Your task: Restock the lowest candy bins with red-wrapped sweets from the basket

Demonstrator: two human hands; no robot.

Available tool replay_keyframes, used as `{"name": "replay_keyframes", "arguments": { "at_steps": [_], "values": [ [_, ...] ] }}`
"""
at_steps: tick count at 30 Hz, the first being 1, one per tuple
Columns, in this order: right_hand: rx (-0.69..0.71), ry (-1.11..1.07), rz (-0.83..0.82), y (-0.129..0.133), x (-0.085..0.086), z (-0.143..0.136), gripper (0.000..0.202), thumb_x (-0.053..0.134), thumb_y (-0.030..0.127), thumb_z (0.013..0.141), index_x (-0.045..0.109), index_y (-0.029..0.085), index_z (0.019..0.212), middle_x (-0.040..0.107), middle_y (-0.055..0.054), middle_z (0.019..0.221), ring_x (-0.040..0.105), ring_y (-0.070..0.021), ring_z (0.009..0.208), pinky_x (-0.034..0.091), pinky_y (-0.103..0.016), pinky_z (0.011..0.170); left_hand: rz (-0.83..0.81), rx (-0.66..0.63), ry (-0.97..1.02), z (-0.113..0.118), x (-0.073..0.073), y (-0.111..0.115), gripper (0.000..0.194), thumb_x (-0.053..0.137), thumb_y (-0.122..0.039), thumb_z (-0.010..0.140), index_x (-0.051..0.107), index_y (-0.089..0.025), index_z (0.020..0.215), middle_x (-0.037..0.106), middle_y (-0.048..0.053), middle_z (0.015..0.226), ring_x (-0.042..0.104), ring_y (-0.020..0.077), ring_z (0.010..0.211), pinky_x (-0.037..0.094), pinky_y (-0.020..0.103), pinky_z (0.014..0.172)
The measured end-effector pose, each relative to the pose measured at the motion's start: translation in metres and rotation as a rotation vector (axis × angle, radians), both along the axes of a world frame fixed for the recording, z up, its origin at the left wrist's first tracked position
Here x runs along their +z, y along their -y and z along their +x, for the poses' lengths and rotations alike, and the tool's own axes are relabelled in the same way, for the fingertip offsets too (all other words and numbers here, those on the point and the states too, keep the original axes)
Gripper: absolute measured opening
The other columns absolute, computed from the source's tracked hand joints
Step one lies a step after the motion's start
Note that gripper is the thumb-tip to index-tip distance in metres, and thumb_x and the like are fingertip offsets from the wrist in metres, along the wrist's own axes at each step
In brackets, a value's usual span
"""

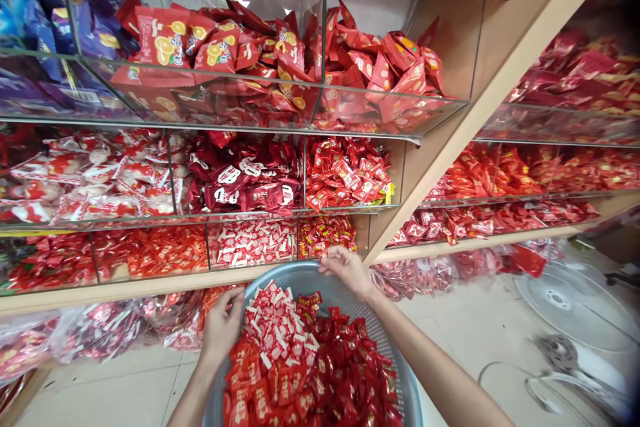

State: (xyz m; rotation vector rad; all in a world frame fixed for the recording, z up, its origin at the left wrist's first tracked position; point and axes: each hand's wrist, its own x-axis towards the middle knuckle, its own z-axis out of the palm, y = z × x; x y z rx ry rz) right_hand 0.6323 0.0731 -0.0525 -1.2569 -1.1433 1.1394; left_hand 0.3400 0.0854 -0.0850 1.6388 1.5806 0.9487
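A round grey-blue plastic basket (411,383) with perforated walls is in front of me, below the shelves. Inside it are small wrapped candies in separate patches: red-and-white ones (280,323), orange-red ones (263,387) and dark red ones (350,367). At the basket's left side, my left hand (223,323) is closed on the rim. My right hand (346,270) has its curled fingers at the far rim, just in front of the bin of small red-and-yellow candies (326,237). What supports the basket from below is hidden.
Clear-fronted shelf bins hold orange-printed red packets (215,43), dark red packets (245,173) and red-and-white candies (253,242). A wooden upright (450,140) divides the shelves. Bagged candies (100,330) lie beneath. A fan (555,297) and cable are on the floor at right.
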Motion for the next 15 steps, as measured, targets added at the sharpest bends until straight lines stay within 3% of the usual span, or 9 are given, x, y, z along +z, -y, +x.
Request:
{"name": "replay_keyframes", "arguments": {
  "at_steps": [5,10,15],
  "values": [
    [0.144,0.652,0.073,0.033,-0.022,-0.014,0.012,0.049,0.027,0.080,0.057,0.020,0.085,0.063,-0.002,0.082,0.060,-0.0160,0.073,0.046,-0.027,0.066,0.011,0.008,-0.009,0.001,0.001,0.001,0.038,0.047,-0.046,0.071,0.064,-0.018,0.090,0.069,0.003,0.081,0.060,0.0158,0.065,0.046,0.024,0.058],
    [0.208,1.283,0.041,0.033,-0.039,-0.029,0.016,0.039,0.017,0.085,0.054,0.020,0.089,0.061,-0.005,0.088,0.060,-0.0168,0.071,0.043,-0.025,0.059,0.013,0.008,0.005,0.001,0.002,0.000,0.039,0.047,-0.047,0.071,0.064,-0.018,0.090,0.069,0.003,0.081,0.060,0.0154,0.064,0.046,0.024,0.059],
    [0.221,1.479,0.018,0.025,-0.049,-0.046,0.013,0.041,0.023,0.086,0.051,0.020,0.093,0.060,-0.004,0.089,0.061,-0.0154,0.065,0.039,-0.023,0.050,0.015,0.000,0.016,0.000,-0.001,0.000,0.040,0.047,-0.048,0.071,0.064,-0.018,0.090,0.069,0.004,0.079,0.060,0.0157,0.064,0.047,0.025,0.059]
  ]
}}
